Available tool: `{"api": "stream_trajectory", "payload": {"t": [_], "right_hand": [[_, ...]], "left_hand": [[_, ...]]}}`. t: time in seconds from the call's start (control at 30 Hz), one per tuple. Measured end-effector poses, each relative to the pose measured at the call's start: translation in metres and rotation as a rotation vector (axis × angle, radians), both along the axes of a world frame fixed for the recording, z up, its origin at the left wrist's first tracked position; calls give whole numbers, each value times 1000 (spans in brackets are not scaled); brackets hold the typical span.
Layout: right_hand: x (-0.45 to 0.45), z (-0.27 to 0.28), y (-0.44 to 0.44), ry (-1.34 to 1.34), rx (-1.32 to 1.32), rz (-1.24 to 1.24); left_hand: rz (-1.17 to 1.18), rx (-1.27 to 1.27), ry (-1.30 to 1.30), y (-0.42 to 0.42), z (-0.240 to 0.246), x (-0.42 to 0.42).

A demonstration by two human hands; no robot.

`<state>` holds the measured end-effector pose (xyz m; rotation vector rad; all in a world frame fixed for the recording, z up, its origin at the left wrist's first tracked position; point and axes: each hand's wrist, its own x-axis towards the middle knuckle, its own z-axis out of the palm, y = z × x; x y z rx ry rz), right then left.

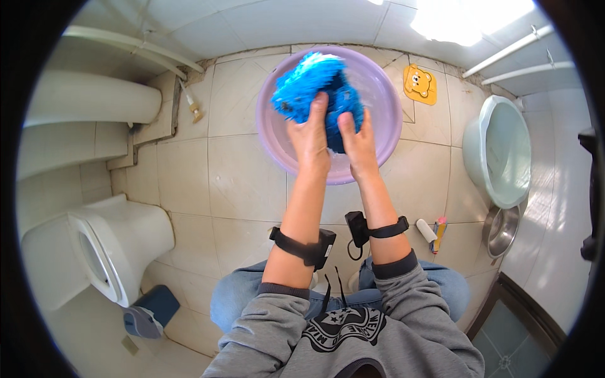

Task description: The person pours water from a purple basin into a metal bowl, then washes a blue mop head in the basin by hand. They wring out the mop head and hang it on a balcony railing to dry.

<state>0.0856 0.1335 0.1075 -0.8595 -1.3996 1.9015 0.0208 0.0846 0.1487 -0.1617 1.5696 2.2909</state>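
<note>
A shaggy blue plush item (309, 82) is bunched up between my hands over a round lilac plastic basin (392, 90). My left hand (309, 137) grips its near left side, thumb pointing up across it. On the right side my right hand (361, 141) holds it with the thumb on top and fingers behind. The blue pile looks clumped and blurred, with dark specks on it. Water seems to lie in the basin, though the item hides much of the bottom. Black straps with small boxes are on both forearms.
A yellow bear-face mat (419, 85) lies right of the basin. Further right, a pale green tub (508, 151) and a steel bowl (502, 231) lean against the wall. A white toilet (127, 236) and a blue bin (160, 307) stand left. A brush-like item (193, 106) lies on the floor.
</note>
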Motion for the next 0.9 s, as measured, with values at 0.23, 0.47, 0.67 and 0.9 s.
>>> {"api": "stream_trajectory", "payload": {"t": [0.23, 0.47, 0.67, 0.9], "right_hand": [[-4, 16, 1, 198, -52, -116], [-2, 4, -5, 119, 8, -60], [2, -16, -1, -19, 131, 2], [4, -30, -6, -109, 50, 16]], "left_hand": [[94, 195, -52, 15, 28, 18], [165, 310, -149, 10, 18, 17], [152, 257, -173, 5, 3, 13], [141, 185, -211, 1, -20, 12]]}}
